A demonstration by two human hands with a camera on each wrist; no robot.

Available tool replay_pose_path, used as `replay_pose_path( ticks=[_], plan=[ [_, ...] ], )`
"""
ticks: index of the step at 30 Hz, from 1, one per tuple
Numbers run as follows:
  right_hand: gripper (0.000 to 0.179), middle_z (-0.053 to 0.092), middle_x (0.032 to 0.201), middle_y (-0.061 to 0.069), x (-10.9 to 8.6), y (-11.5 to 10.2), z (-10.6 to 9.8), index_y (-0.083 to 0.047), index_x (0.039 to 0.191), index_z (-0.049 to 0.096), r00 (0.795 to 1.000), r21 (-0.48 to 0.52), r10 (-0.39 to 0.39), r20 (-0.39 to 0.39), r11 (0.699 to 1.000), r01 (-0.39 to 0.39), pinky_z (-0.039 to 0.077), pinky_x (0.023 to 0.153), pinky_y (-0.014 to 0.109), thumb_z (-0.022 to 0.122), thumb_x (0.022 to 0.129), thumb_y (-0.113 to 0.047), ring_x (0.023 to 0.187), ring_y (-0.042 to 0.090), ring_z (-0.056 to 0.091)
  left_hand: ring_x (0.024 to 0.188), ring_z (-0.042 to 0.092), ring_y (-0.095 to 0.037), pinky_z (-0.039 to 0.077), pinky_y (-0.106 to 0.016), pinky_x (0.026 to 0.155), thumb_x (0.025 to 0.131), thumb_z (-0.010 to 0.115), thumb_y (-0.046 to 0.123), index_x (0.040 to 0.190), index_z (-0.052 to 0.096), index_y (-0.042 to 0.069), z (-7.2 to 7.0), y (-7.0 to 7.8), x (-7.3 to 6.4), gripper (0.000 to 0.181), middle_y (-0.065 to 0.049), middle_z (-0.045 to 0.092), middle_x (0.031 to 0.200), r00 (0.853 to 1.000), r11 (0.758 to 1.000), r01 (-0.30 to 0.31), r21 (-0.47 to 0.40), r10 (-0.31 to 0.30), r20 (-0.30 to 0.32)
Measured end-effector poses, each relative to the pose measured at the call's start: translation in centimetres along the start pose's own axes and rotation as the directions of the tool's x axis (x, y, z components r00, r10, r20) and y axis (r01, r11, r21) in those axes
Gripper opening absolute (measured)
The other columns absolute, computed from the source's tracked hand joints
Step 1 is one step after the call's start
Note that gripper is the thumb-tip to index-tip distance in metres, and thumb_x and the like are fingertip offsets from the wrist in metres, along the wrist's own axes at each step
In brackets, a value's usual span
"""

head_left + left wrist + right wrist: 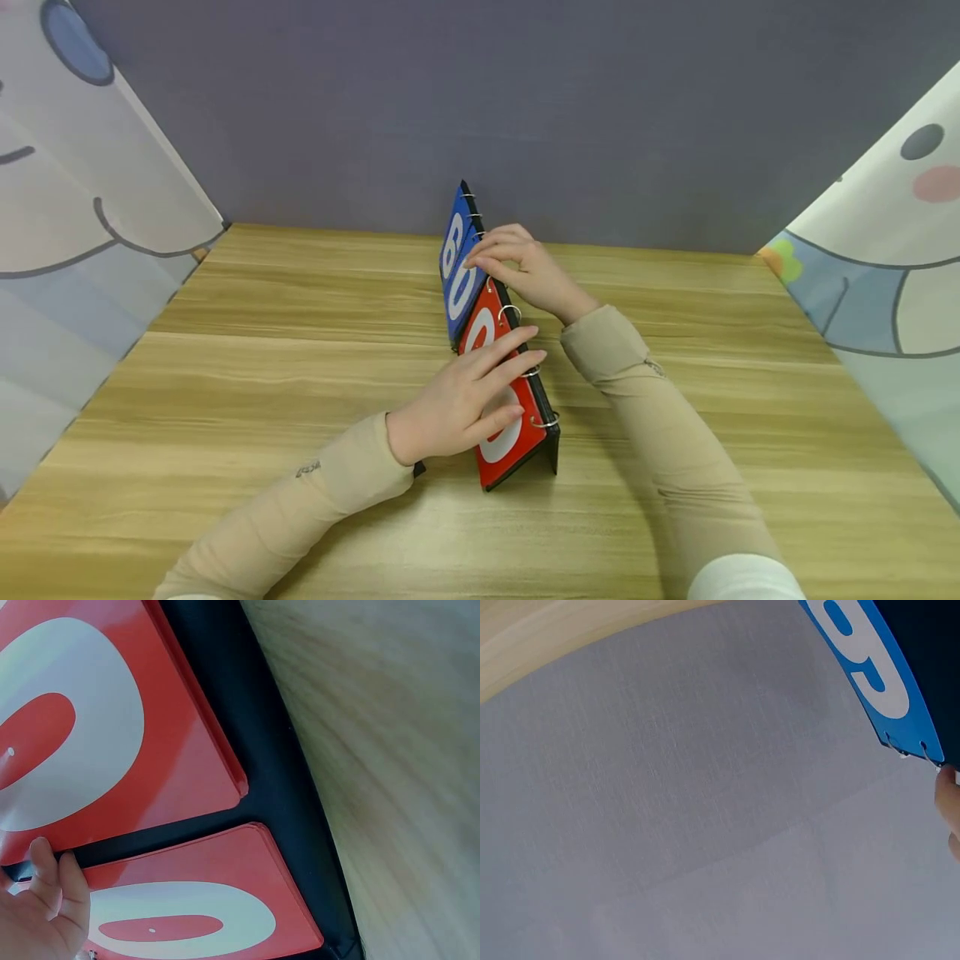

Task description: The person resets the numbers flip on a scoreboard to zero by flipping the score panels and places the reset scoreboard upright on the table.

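A flip scoreboard stands in a tent shape on the table, its blue cards point(457, 250) at the far end and its red cards point(513, 454) at the near end. The blue side shows a 6 and a 0; both red digits are 0, partly covered by my left hand point(465, 400). That hand lies over the red cards with fingers spread toward the ringed top edge. My right hand point(525, 267) is at the top edge by the blue 0, fingers loosely bent, fingertips overlapping the card. In the right wrist view, the right fingers point(949, 806) show beside the rings.
The wooden table point(300, 375) extends around the scoreboard. A grey wall point(450, 100) rises behind the table's far edge. Panels with cartoon prints point(862, 292) border both sides. A small black piece point(418, 469) shows beside the left wrist.
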State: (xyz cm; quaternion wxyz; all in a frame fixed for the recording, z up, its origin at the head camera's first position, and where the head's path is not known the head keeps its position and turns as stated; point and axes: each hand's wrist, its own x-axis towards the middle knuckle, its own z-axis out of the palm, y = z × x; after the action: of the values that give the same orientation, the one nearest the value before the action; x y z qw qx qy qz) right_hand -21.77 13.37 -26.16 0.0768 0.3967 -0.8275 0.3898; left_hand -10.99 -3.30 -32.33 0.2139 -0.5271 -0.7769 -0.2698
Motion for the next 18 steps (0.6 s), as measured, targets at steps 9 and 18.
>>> replay_pose_path(
  ticks=[9,18],
  plan=[
    [0.026,0.063,0.116,0.008,-0.2,0.6,0.3,-0.006,0.104,0.071,1.0,0.065,0.025,-0.005,0.998,-0.025,0.025,0.109,0.037,0.047,0.1,-0.014,0.127,0.02,0.037,0.128,0.046,-0.025,0.045,-0.038,0.096,0.103,0.022,0.044,0.137,0.043,0.003,0.1,0.0,0.2,0.057,-0.019,0.037,0.146,1.0,1.0,-0.014,0.004,0.014,-0.019],
    [0.02,0.066,0.102,-0.001,0.9,1.9,-1.8,-0.006,0.104,0.068,0.959,0.544,0.279,0.051,0.797,-0.261,0.038,0.105,0.039,0.052,0.098,-0.014,0.108,0.018,0.057,0.131,0.043,-0.025,0.043,-0.038,0.1,0.102,0.022,0.045,0.139,0.042,0.005,0.0,0.2,0.2,0.058,-0.017,0.034,0.149,1.0,1.0,0.004,-0.014,-0.004,0.014]
  ],
)
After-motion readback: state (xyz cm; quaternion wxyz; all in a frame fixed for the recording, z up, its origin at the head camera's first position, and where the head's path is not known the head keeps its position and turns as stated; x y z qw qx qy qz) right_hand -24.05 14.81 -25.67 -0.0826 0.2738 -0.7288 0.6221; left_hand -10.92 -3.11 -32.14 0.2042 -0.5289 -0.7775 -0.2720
